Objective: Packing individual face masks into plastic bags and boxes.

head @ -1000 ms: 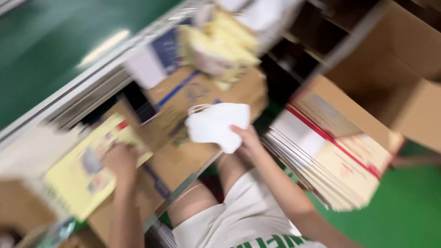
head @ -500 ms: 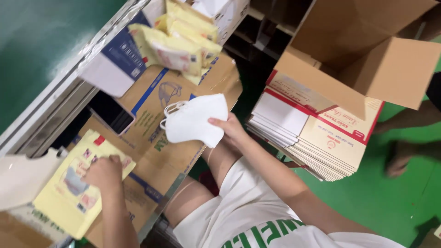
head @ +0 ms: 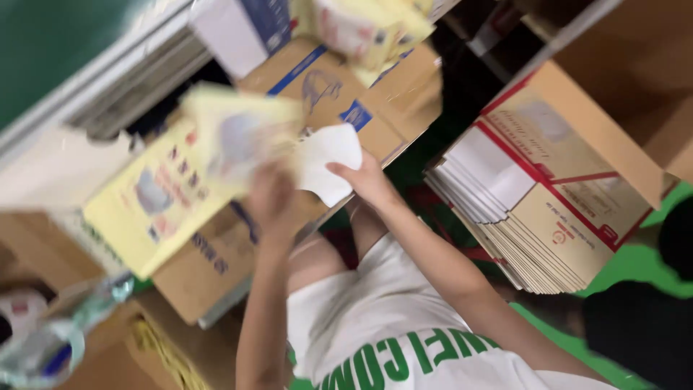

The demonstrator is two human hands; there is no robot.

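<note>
My right hand (head: 367, 180) grips a white folded face mask (head: 328, 160) over a flat cardboard sheet (head: 339, 101). My left hand (head: 268, 198) holds up a yellow printed pouch (head: 242, 137), blurred by motion, right beside the mask. The mask's left edge meets the pouch; I cannot tell whether it is inside. A stack of the same yellow pouches (head: 155, 206) lies on the cardboard to the left.
A pile of flat folded cartons with red bands (head: 548, 202) leans at the right. More yellow pouches (head: 361, 29) and a white-and-blue box (head: 242, 25) lie at the top. An open brown box (head: 635, 79) is at the upper right. The floor (head: 635, 260) is green.
My left hand has picked a yellow pouch off the stack and lifted it rightward to the mask. My right hand has kept hold of the mask.
</note>
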